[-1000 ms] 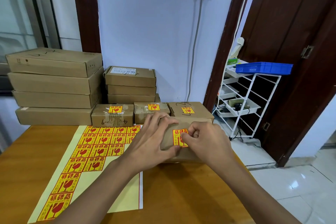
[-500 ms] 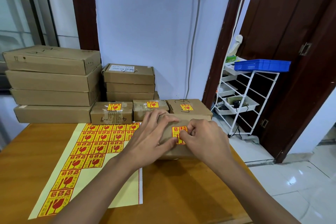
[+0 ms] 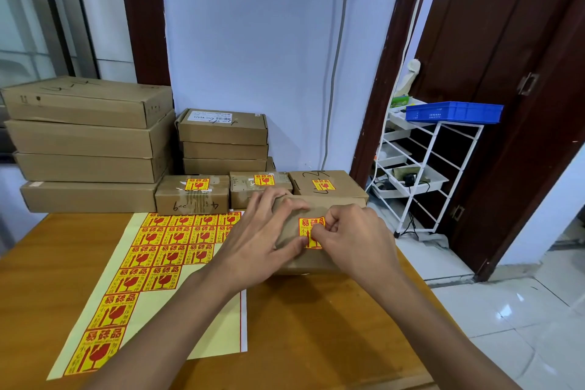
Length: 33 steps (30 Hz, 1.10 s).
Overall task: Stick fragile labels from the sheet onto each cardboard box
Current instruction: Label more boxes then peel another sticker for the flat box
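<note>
A small cardboard box (image 3: 305,261) stands on the wooden table (image 3: 316,326), tilted toward me. My left hand (image 3: 256,244) grips its left side, fingers over the top and thumb near the label's lower corner. A yellow and red fragile label (image 3: 308,225) lies on the box's face. My right hand (image 3: 354,241), fingers curled, pinches the label's right edge against the box. The label sheet (image 3: 158,250) lies flat to the left with several labels on it and bare backing at its lower right.
Three small boxes bearing labels (image 3: 191,199) (image 3: 250,191) (image 3: 335,196) stand in a row behind. Stacks of flat unlabelled boxes (image 3: 88,142) (image 3: 221,142) line the wall. A white rack (image 3: 424,174) with a blue tray (image 3: 452,111) stands beyond the table's right edge.
Both hands stay on the box and label; the right fingers have shifted slightly along the label. The view has dropped a little.
</note>
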Available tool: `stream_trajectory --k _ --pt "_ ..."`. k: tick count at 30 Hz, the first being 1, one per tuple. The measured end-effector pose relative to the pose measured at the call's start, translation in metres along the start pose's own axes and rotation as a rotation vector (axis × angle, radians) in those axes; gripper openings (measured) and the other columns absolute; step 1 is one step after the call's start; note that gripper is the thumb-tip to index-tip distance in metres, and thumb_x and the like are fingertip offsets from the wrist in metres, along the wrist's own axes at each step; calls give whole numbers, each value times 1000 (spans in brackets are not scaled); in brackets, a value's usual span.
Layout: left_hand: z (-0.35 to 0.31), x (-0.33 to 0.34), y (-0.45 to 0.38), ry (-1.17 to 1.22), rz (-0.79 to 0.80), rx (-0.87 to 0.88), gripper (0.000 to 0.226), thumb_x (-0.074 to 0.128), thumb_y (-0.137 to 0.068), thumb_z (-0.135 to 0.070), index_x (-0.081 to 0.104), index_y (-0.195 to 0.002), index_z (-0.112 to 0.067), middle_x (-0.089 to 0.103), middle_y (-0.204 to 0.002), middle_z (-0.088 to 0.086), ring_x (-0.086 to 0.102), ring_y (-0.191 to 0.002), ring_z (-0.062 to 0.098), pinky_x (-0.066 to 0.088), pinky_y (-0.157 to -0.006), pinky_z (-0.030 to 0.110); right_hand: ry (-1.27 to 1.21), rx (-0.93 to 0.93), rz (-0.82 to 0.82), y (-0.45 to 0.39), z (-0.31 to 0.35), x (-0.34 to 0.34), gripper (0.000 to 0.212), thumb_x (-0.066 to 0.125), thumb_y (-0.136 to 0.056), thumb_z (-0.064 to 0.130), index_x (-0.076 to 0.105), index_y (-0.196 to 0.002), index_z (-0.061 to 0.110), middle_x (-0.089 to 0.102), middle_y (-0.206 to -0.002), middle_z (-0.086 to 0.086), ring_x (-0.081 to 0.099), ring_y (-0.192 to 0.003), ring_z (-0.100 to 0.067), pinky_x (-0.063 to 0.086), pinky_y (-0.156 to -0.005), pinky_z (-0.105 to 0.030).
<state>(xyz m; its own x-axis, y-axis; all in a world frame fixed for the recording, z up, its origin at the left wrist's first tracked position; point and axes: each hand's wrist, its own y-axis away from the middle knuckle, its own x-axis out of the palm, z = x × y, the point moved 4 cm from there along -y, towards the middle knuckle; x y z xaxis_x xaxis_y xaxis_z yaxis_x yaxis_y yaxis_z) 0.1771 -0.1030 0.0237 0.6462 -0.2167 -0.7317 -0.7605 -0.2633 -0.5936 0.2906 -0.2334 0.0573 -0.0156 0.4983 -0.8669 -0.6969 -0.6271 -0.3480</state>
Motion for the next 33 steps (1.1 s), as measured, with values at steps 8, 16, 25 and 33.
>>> stream_trajectory --k 8,16,25,33 --pt "0 1 -1 -1 2 -5 49 60 -92 -49 41 -137 -42 32 -140 -8 31 -132 12 54 -85 37 47 -20 -41 4 2 -2 30 63 -90 46 59 -72 22 62 -70 6 57 -70 -12 40 -52 -30" --pt "3 2 1 14 7 -13 51 58 -93 -54 39 -139 -42 30 -142 -12 27 -134 9 55 -85 37 -115 -114 -230 3 -25 13 79 64 -85 70 40 -148 31 37 -153 -2 34 -143 -23 37 -112 -47" --pt "5 8 -1 65 -33 -58 48 39 -97 -66 42 -138 -42 34 -139 -14 30 -131 7 57 -80 38 -398 -53 -152 -1 -42 32 76 46 -81 86 42 -142 42 40 -135 13 56 -121 -16 57 -91 -46" --pt "8 11 -5 154 -64 -114 39 51 -96 -57 45 -130 -39 38 -133 -18 33 -127 6 48 -86 34 -471 -50 -130 -7 -45 36 69 52 -84 83 45 -140 44 41 -134 14 55 -122 -15 58 -91 -47"
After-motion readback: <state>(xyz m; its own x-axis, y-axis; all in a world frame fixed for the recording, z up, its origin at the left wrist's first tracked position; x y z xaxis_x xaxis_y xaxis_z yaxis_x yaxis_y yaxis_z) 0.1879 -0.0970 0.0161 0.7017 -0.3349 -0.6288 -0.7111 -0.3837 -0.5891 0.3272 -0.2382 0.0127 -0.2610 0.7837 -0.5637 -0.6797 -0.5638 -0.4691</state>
